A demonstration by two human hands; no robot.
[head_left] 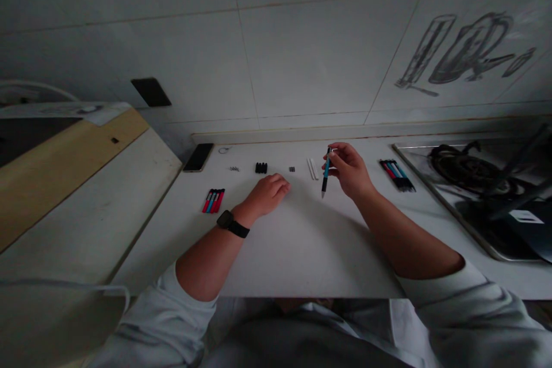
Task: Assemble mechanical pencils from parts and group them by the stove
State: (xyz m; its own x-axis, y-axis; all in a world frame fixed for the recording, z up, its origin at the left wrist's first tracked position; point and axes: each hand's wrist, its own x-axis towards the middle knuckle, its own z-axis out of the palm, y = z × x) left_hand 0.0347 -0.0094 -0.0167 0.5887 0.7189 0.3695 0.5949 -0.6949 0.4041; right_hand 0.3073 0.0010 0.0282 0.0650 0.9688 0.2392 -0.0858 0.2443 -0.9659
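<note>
My right hand (348, 168) is closed on a blue-and-black click pen (326, 172), held near its top, with the tip pointing down above the white counter (293, 241). Resting on the counter, my left hand (268, 192) has its fingers together and loosely curled, with nothing visible in them. Just beyond it sit black rubber grips (261, 168) and a few tiny black pieces (292, 169). Two thin white tubes (313, 169) lie beside the pen. Small springs (234, 169) are further left. Red and blue pen barrels (214, 200) lie in a row left of my left hand.
Several pens (397, 175) lie side by side at the right, next to a metal-rimmed stove (470, 224). A phone (199, 157) and a small ring (224, 150) lie at the back left. A wooden-edged cabinet (86, 184) borders the counter's left side; a tiled wall (302, 57) stands behind.
</note>
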